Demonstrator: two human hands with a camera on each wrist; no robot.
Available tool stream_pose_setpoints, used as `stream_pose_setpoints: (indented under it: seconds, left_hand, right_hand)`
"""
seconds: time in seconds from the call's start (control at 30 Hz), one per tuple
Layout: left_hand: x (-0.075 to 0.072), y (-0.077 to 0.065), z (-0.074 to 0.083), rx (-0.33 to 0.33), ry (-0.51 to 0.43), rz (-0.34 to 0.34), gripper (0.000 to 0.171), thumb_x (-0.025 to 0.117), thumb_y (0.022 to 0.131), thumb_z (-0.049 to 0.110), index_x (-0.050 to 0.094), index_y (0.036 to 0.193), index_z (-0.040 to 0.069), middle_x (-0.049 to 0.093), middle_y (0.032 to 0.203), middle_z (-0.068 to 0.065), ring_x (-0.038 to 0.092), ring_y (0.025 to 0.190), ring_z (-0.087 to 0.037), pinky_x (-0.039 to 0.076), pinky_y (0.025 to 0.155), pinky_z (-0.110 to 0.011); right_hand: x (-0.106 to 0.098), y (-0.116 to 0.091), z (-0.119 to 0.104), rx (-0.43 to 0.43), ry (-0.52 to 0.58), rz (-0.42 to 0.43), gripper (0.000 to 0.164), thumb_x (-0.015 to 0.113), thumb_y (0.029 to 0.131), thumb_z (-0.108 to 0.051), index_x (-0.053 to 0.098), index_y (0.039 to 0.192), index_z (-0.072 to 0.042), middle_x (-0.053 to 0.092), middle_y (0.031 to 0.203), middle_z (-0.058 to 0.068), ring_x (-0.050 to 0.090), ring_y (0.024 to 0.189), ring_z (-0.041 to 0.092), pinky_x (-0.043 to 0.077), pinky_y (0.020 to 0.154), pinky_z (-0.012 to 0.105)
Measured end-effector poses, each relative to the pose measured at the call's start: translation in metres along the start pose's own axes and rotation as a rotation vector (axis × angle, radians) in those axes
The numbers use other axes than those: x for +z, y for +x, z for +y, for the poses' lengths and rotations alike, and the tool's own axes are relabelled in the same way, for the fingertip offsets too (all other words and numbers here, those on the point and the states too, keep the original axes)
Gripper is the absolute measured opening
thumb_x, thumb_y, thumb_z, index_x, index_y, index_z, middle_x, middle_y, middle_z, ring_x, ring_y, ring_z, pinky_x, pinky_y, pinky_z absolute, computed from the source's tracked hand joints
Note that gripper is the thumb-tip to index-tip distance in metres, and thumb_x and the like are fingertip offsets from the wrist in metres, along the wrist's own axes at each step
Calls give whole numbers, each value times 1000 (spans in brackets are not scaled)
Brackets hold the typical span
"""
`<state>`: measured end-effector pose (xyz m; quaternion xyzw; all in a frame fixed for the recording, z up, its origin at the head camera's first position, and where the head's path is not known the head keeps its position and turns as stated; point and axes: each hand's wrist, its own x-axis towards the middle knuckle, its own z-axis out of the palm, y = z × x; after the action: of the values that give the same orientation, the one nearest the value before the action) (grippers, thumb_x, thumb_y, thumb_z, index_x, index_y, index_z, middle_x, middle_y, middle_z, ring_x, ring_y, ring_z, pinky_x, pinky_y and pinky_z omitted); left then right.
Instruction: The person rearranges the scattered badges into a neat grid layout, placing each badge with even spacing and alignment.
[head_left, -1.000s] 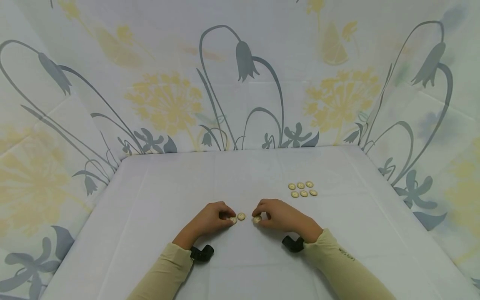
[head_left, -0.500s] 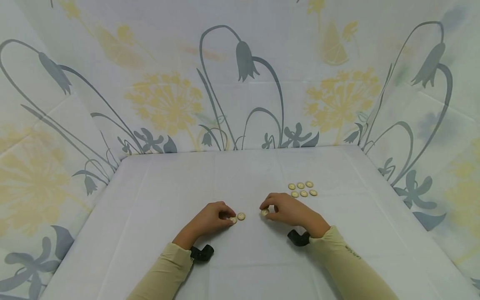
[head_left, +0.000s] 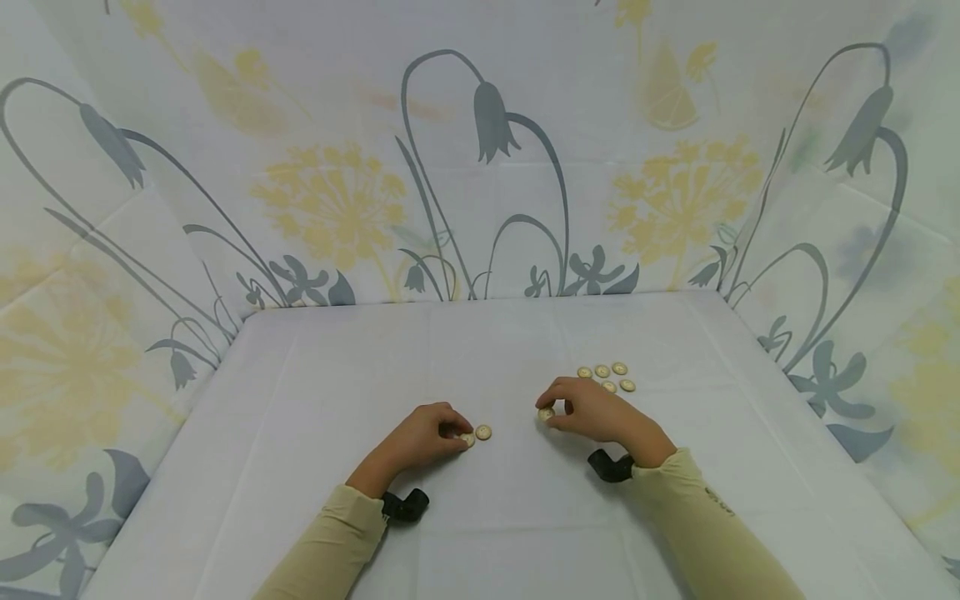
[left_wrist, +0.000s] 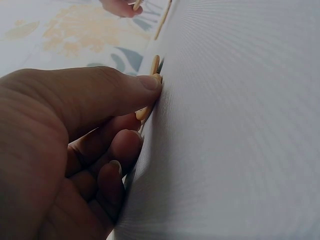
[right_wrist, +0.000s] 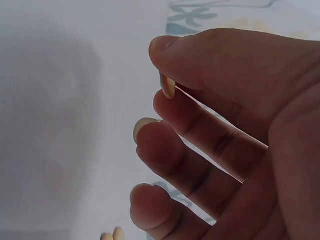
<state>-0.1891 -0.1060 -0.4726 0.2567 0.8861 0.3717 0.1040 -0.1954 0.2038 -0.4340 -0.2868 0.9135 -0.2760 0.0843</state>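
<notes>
My left hand [head_left: 420, 437] rests low on the white cloth, pinching a pale wooden button [head_left: 468, 439] between thumb and fingers. In the left wrist view this button [left_wrist: 141, 114] lies along the cloth under the thumb. Just beyond it, to the right, lies a second button [head_left: 483, 432]. My right hand [head_left: 600, 410] holds another button [head_left: 546, 413] by its edge, between thumb and index finger. The right wrist view shows that button [right_wrist: 168, 86] edge-on above the cloth, the other fingers loosely bent below.
Several matching buttons [head_left: 602, 372] lie in two short rows just behind the right hand, which hides part of the nearer row. A white cloth [head_left: 360, 350] covers the table. A flower-patterned curtain [head_left: 480, 208] stands along its back and sides.
My right hand has moved right and away from the body with its button, toward the rows, now covering one of them. The left hand and its two buttons have stayed put.
</notes>
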Motion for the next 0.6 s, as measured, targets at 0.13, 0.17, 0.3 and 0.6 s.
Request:
stream_pose_setpoints:
  seconds: [0.13,0.17,0.3,0.6]
  left_hand:
    - [0,1,-1,-5,-1,0,16,76,84,19,75,100,15,59,84,7,54,78,-7,46,70,-22]
    - [1,1,-1,-7,-3,0,16,76,84,19,75,100,15,59,84,7,54,78,-7,46,70,-22]
    - [1,1,-1,-2,-6,0,16,76,84,19,75,100,15,59,84,6,54,78,-7,46,70,-22]
    - [0,1,-2,5,-14,-1,16,75,84,18,75,100,14,61,86,6,55,79,-7,46,71,-22]
  right_hand:
    - [-5,-3,3,6,-5,6,24,70,88,-20,72,111,-13,67,108,-4,55,79,8,47,69,23]
    - [-6,-3,4,10,-4,6,24,70,88,-20,72,111,-13,67,108,-4,55,79,8,47,69,23]
    - [-10,-6,7,12,-6,2,25,70,88,-20,72,111,-13,67,110,-3,56,80,9,48,70,23]
    - [-21,-11,15,41,-25,8,24,72,86,-19,73,109,-13,67,104,-4,55,78,8,47,68,24]
